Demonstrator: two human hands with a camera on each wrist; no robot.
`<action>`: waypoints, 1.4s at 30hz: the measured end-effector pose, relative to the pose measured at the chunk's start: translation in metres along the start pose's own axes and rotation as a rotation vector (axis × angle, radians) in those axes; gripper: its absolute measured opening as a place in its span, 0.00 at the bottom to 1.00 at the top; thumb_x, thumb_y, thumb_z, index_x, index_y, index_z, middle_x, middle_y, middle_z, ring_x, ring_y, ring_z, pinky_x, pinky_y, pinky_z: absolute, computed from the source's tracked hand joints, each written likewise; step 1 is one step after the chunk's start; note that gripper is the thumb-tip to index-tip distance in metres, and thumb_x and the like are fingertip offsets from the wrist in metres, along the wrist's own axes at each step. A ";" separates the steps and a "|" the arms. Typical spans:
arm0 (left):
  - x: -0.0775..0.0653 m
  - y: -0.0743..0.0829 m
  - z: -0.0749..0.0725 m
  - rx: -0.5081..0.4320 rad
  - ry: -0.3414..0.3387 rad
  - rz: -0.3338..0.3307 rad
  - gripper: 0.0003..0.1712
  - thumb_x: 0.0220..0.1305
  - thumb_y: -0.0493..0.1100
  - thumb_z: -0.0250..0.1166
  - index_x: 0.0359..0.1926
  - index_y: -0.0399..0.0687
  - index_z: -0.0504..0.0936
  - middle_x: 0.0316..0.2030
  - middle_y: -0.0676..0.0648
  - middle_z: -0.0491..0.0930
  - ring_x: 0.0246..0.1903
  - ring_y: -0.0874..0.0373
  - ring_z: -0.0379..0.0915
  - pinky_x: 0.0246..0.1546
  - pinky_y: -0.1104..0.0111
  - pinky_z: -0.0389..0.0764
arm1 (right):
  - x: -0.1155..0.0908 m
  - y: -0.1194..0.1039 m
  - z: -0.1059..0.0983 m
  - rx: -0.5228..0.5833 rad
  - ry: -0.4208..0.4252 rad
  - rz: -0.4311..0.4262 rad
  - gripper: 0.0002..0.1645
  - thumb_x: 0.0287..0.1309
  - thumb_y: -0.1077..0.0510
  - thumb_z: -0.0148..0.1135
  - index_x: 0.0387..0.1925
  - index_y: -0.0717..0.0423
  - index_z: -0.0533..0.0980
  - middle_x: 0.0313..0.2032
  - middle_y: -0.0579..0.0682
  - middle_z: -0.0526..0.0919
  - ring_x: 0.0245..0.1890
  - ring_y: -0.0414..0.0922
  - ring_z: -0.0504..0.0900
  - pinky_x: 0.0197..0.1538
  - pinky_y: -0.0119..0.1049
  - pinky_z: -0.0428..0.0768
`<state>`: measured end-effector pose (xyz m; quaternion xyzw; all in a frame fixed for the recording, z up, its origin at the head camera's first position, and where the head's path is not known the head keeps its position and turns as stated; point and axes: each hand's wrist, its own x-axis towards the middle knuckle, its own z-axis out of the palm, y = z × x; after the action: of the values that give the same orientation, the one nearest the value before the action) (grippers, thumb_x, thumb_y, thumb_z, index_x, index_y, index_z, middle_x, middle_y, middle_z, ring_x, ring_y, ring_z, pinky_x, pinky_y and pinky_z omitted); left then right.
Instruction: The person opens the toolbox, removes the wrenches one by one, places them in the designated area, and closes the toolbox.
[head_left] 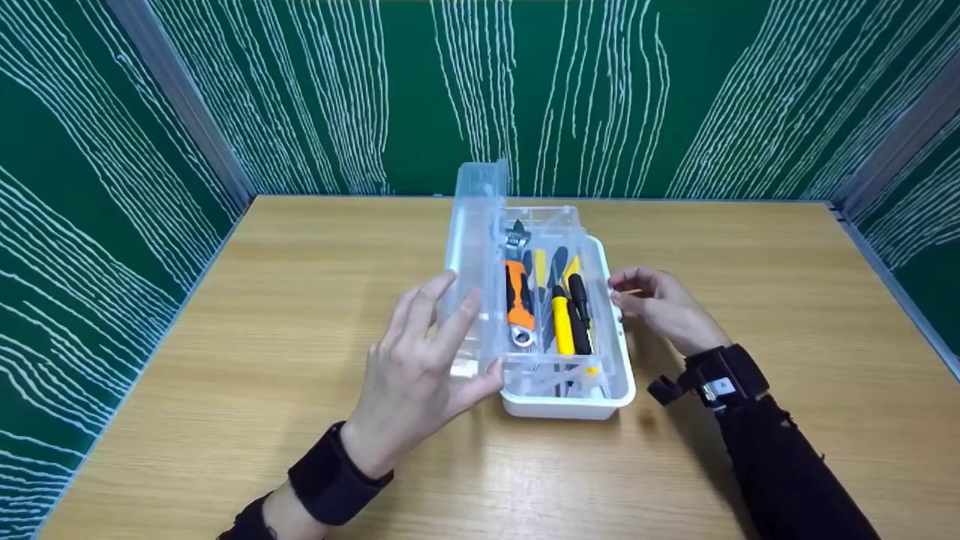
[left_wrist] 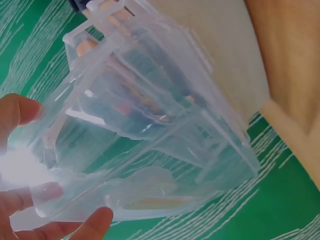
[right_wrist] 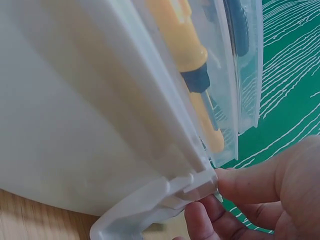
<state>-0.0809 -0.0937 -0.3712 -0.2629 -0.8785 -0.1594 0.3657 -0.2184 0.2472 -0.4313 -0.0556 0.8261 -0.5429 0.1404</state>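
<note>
A white toolbox (head_left: 568,409) stands on the table with its clear lid (head_left: 474,247) raised upright along the left side. My left hand (head_left: 417,358) holds this lid, fingers spread over its outer face and thumb at its near corner; the left wrist view shows the fingertips (left_wrist: 102,218) around the clear plastic. On the box's right side, my right hand (head_left: 670,309) pinches a white latch (right_wrist: 150,200) between thumb and fingers. Inside, a clear tray (head_left: 551,360) bears an orange-and-black tool (head_left: 517,296), an adjustable wrench (head_left: 517,236), a yellow-handled tool (head_left: 562,322) and black-handled screwdrivers (head_left: 578,294).
The box stands on a wooden table (head_left: 315,300). Green panels (head_left: 409,97) with white wavy lines enclose it at the back and both sides, with grey posts (head_left: 180,97) at the corners. Black bands (head_left: 341,474) circle both wrists.
</note>
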 end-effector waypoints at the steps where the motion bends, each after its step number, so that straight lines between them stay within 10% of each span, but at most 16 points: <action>1: 0.000 -0.001 -0.001 -0.011 0.000 -0.006 0.40 0.54 0.58 0.81 0.64 0.44 0.82 0.66 0.36 0.78 0.60 0.42 0.78 0.44 0.59 0.93 | 0.000 0.000 0.000 -0.005 0.001 0.007 0.23 0.76 0.59 0.60 0.66 0.64 0.70 0.60 0.58 0.77 0.55 0.47 0.77 0.58 0.36 0.85; 9: -0.003 -0.010 -0.009 -0.082 0.004 -0.066 0.32 0.57 0.52 0.79 0.57 0.39 0.84 0.68 0.36 0.80 0.68 0.41 0.76 0.65 0.53 0.84 | 0.002 0.000 0.000 -0.004 -0.002 0.012 0.22 0.77 0.60 0.59 0.66 0.63 0.71 0.59 0.57 0.77 0.53 0.47 0.78 0.57 0.35 0.86; 42: -0.032 -0.045 -0.031 -0.319 -0.127 -0.401 0.35 0.66 0.47 0.76 0.69 0.35 0.80 0.68 0.34 0.80 0.64 0.38 0.82 0.56 0.46 0.87 | 0.004 0.000 0.000 -0.020 -0.011 0.036 0.23 0.78 0.59 0.59 0.67 0.64 0.70 0.60 0.56 0.75 0.54 0.45 0.76 0.56 0.33 0.85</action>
<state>-0.0703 -0.1559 -0.3771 -0.1475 -0.8981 -0.3481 0.2248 -0.2224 0.2464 -0.4323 -0.0451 0.8315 -0.5319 0.1541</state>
